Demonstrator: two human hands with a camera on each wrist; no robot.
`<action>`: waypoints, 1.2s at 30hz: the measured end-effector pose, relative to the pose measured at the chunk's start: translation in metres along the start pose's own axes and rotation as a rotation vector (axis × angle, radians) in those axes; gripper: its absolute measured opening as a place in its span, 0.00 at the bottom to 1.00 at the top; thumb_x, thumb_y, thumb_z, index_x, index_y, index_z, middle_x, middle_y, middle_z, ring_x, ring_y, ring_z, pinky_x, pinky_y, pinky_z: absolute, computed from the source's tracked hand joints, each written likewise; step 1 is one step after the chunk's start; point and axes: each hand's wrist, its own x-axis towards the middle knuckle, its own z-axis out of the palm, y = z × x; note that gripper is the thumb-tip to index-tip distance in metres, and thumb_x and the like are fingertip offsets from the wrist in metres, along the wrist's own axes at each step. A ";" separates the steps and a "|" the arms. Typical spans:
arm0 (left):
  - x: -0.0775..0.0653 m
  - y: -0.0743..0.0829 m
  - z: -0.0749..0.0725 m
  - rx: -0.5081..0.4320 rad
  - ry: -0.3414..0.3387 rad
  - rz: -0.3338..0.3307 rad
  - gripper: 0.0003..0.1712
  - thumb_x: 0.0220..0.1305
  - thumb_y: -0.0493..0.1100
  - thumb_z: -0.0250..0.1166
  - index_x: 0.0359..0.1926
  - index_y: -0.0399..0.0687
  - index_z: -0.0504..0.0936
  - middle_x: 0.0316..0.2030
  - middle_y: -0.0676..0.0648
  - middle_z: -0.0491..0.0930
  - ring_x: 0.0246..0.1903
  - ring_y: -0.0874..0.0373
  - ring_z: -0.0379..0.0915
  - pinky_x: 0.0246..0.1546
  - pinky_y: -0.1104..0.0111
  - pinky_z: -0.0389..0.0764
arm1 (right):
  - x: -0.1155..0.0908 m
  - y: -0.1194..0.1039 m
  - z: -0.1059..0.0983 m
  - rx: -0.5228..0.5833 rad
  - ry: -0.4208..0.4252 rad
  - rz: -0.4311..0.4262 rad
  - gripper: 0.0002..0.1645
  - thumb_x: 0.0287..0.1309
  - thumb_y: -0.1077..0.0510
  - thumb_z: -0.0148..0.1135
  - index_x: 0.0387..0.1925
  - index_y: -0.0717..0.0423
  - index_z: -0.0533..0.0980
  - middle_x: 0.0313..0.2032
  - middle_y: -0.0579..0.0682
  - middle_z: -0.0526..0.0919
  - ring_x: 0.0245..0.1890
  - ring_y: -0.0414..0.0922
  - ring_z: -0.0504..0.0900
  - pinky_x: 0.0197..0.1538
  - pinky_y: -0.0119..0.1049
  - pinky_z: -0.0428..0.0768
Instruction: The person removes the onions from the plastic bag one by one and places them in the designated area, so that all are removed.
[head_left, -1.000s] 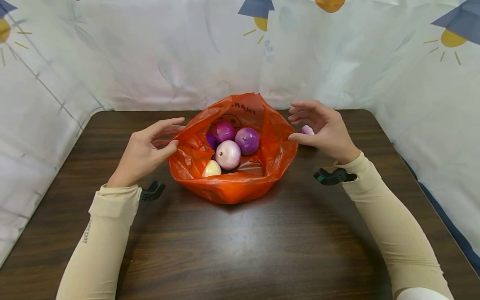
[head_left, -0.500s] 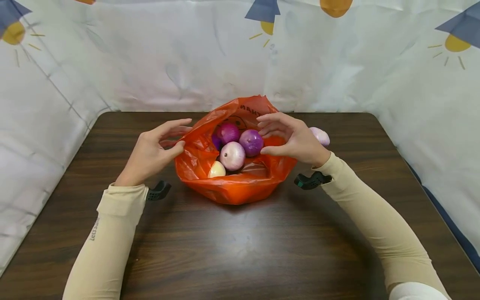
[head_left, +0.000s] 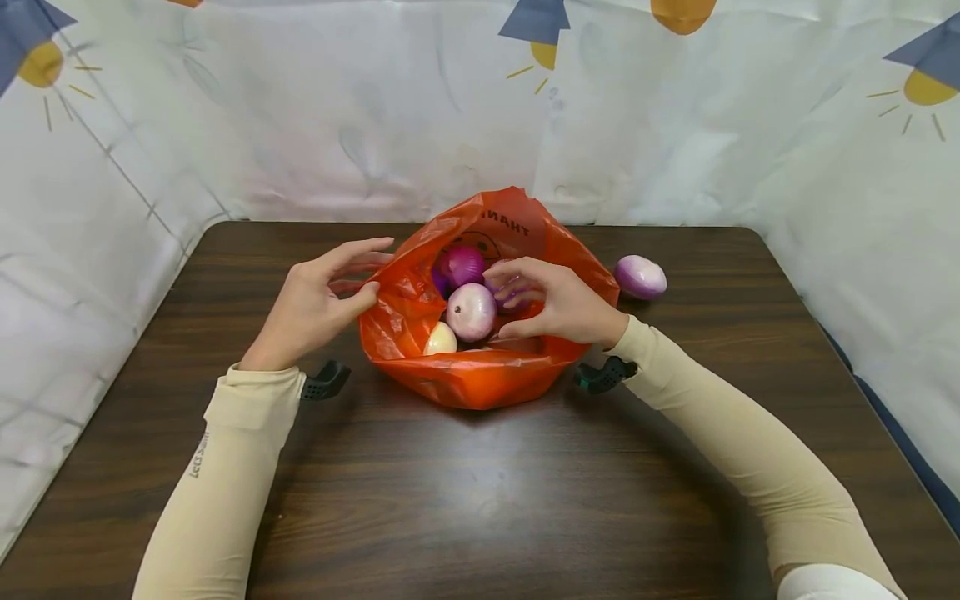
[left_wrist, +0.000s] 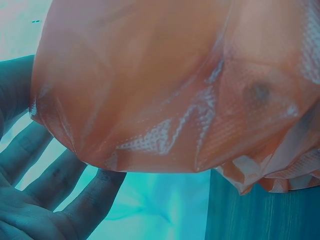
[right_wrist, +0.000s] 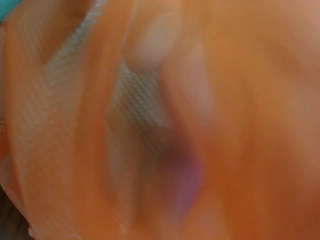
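An orange-red plastic bag (head_left: pixel 472 383) stands on the table with its mouth spread wide. Inside lie a pale pink onion (head_left: pixel 471 312), a deep purple onion (head_left: pixel 462 265), another purple onion mostly covered by my right hand, and a cream-coloured rounded piece (head_left: pixel 441 339). My left hand (head_left: pixel 315 300) is at the bag's left rim, fingers spread and only slightly bent; the left wrist view has those fingers (left_wrist: pixel 55 185) against the outside of the plastic. Reaching into the bag, my right hand (head_left: pixel 547 300) has loosely bent fingers over the covered onion and its thumb apart.
One purple-and-white onion (head_left: pixel 641 277) lies on the dark wooden table (head_left: pixel 420 500), just right of the bag. A white patterned sheet (head_left: pixel 420 108) hangs behind the table's far edge and along its sides. Orange plastic (right_wrist: pixel 250 125) fills the right wrist view, blurred.
My right hand has moved left from the bag's right rim into its mouth, over a purple onion, uncovering the onion outside. My left hand stays at the left rim.
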 end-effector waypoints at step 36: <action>0.001 0.001 0.003 0.008 -0.002 -0.012 0.34 0.67 0.33 0.66 0.69 0.68 0.77 0.59 0.49 0.86 0.58 0.56 0.83 0.56 0.54 0.86 | -0.004 0.017 0.038 -0.041 -0.206 0.013 0.40 0.54 0.59 0.79 0.68 0.56 0.73 0.57 0.55 0.85 0.55 0.46 0.86 0.61 0.37 0.86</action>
